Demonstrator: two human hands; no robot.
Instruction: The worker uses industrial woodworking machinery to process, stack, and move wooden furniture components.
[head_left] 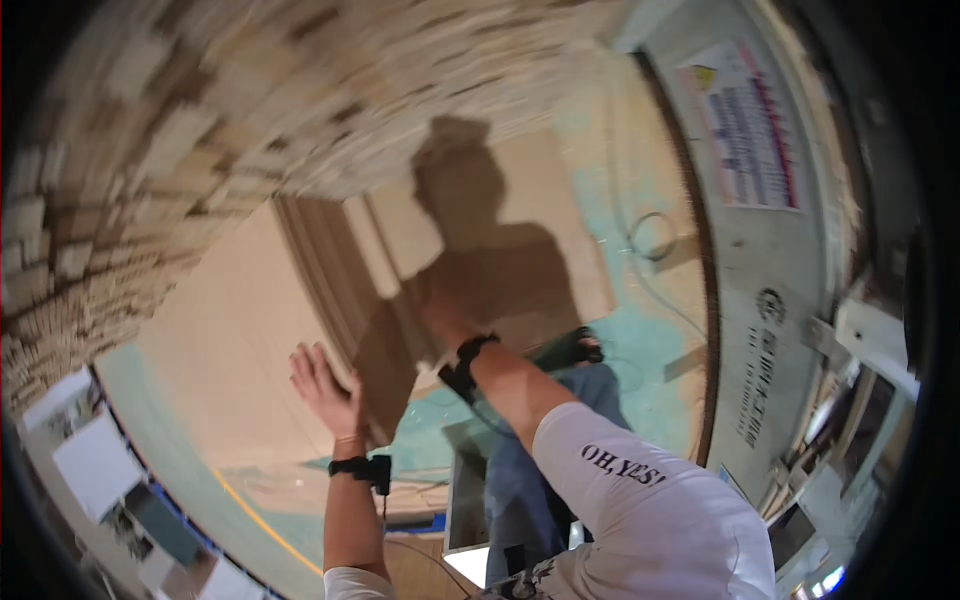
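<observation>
My left hand (pixel 328 392) has its fingers stretched out, palm down, over or at the edge of a large flat light-brown sheet (pixel 225 330); I cannot tell whether it touches. Beside it runs a stack of long narrow brown strips (pixel 315 260), leaning diagonally. My right hand (pixel 437 312) reaches forward past these strips, toward a second light-brown board (pixel 590 270). It is smeared by motion and lies in shadow, so its fingers and anything in them do not show. Black bands circle both wrists.
Many stacked wood pieces (pixel 180 130) fill the far and left side. A worn green-painted surface (pixel 660 330) with a loose cable (pixel 650 237) lies to the right. Beyond it stands a grey machine panel (pixel 755 330) bearing a notice (pixel 745 125). A grey metal box (pixel 465 490) is near my legs.
</observation>
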